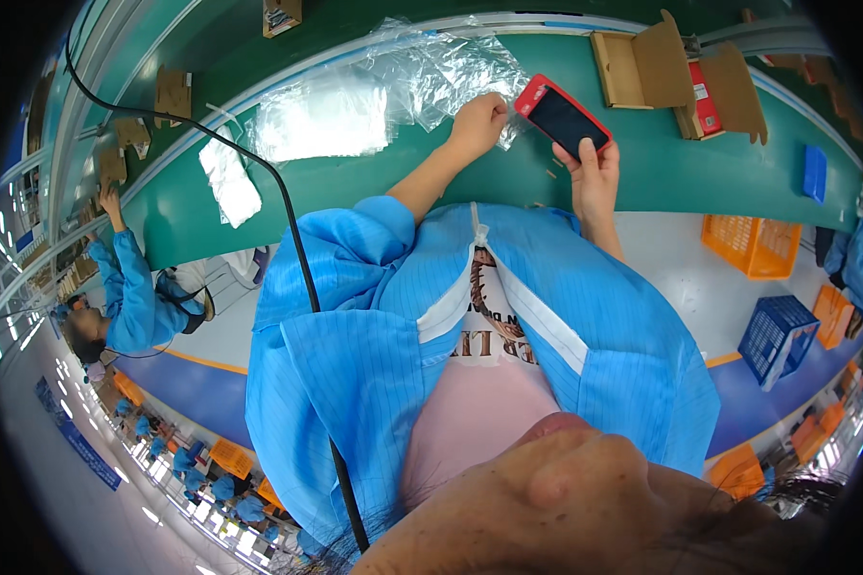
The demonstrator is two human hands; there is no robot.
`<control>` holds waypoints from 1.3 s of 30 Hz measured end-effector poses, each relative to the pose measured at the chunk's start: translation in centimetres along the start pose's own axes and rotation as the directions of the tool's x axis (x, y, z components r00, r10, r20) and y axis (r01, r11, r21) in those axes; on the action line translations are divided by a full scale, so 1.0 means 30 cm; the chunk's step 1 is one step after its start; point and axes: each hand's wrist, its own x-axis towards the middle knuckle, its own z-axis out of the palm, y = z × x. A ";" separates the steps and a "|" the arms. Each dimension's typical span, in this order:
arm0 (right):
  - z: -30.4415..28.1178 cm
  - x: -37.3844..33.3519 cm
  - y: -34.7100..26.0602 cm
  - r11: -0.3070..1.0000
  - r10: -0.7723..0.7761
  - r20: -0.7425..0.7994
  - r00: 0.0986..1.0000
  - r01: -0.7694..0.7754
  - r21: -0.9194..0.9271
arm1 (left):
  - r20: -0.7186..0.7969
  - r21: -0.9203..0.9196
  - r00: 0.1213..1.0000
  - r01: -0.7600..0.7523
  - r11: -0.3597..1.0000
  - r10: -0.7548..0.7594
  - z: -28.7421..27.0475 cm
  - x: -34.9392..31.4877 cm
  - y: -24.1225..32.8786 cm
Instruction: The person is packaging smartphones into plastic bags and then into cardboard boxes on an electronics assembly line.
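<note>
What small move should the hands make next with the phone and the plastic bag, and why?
Probably bring the red-cased black phone, held in the right hand, toward the clear plastic bag that the left hand pinches beside it: the two lie close together but the phone is not yet inside.

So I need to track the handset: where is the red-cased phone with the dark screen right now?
In the head view, the red-cased phone is held in the right hand above the green work surface, right of the clear plastic bags that the left hand touches.

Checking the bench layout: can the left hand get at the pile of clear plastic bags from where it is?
Probably yes: the left hand already rests at the edge of the clear plastic bags on the green table, with nothing between them.
</note>
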 end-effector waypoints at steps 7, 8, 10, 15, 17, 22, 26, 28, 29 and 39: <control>-0.069 0.007 -0.055 0.996 -0.079 -0.053 0.995 0.076 -0.052 | -0.034 -0.106 0.999 0.019 0.994 -0.023 0.002 -0.001 0.006; -0.070 0.005 -0.057 0.996 -0.080 -0.056 0.995 0.077 -0.053 | -0.015 0.083 0.992 -0.120 0.989 0.122 0.011 0.002 -0.001; -0.067 0.002 -0.059 0.995 -0.094 -0.048 0.994 0.092 -0.042 | 0.072 0.309 0.967 -0.256 0.916 0.245 0.032 -0.002 -0.009; -0.057 -0.009 0.000 0.955 -0.193 -0.039 0.980 0.178 -0.239 | 0.003 0.271 0.983 -0.179 0.946 0.185 0.049 0.008 -0.020; -0.091 -0.005 0.054 0.911 -0.211 -0.028 0.977 0.186 -0.367 | -0.001 0.233 0.986 -0.162 0.959 0.167 0.047 0.021 -0.017; -0.094 -0.024 0.077 0.372 -0.266 0.301 0.916 0.386 -0.844 | -0.044 0.057 0.999 0.001 0.998 0.002 0.031 0.083 -0.032; -0.048 -0.003 -0.001 0.023 -0.142 0.440 0.887 0.447 -0.894 | -0.203 0.015 0.975 -0.086 0.996 0.088 -0.020 0.075 0.025; -0.001 0.011 -0.033 0.129 -0.056 0.315 0.947 0.320 -0.939 | -0.227 0.149 0.935 -0.242 0.959 0.271 -0.050 0.058 0.053; 0.014 0.025 -0.040 0.218 0.039 0.197 0.980 0.184 -0.958 | -0.228 0.150 0.935 -0.243 0.958 0.273 -0.054 0.057 0.067; 0.098 0.083 0.026 0.763 0.095 0.126 0.988 0.009 -0.646 | -0.139 0.177 0.840 -0.500 0.848 0.524 -0.109 0.041 0.179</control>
